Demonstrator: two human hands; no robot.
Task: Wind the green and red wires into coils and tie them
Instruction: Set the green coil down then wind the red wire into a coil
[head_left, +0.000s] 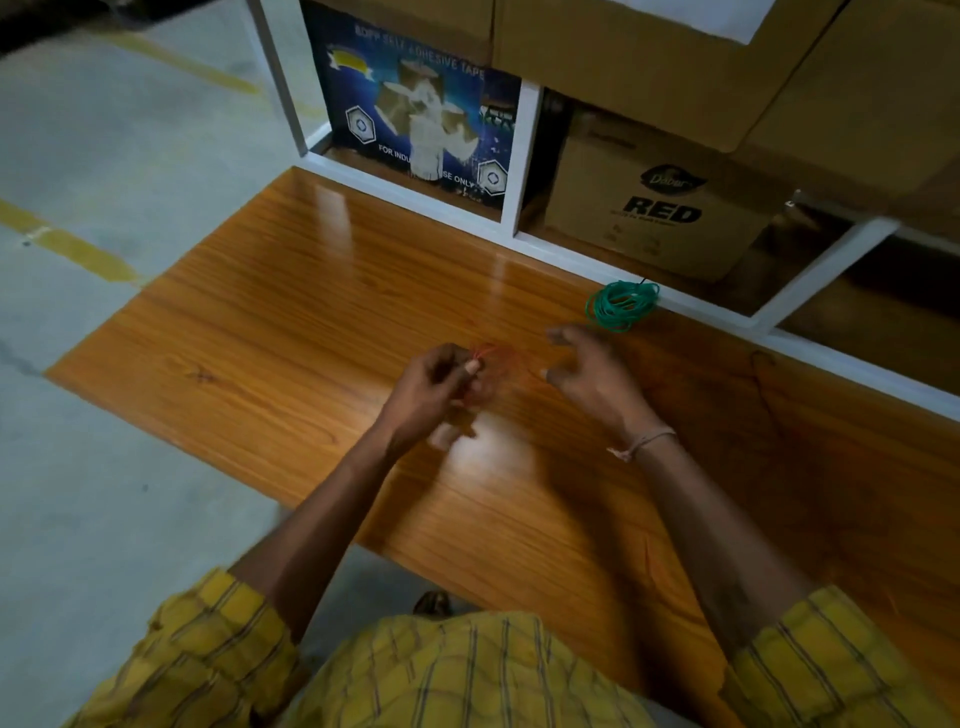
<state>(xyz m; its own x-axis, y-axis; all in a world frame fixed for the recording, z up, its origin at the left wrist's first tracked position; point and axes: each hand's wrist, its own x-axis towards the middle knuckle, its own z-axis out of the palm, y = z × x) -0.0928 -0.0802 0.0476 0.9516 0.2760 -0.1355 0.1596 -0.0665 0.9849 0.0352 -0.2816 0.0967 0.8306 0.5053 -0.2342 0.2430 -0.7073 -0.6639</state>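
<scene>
A thin red wire (501, 358) forms a blurred loop just above the wooden table (291, 312), near its middle. My left hand (434, 387) pinches the wire's left side between thumb and fingers. My right hand (592, 371) hovers to the right of the loop with fingers spread and curled; whether it touches the wire is lost in blur. A green wire (622, 305), wound into a coil, lies on the table behind my right hand, close to the white shelf frame.
A white shelf frame (524, 156) borders the table's far edge. It holds a blue adhesive tape box (415, 104) and brown cardboard boxes (660, 208). Grey floor with yellow lines (83, 254) lies to the left.
</scene>
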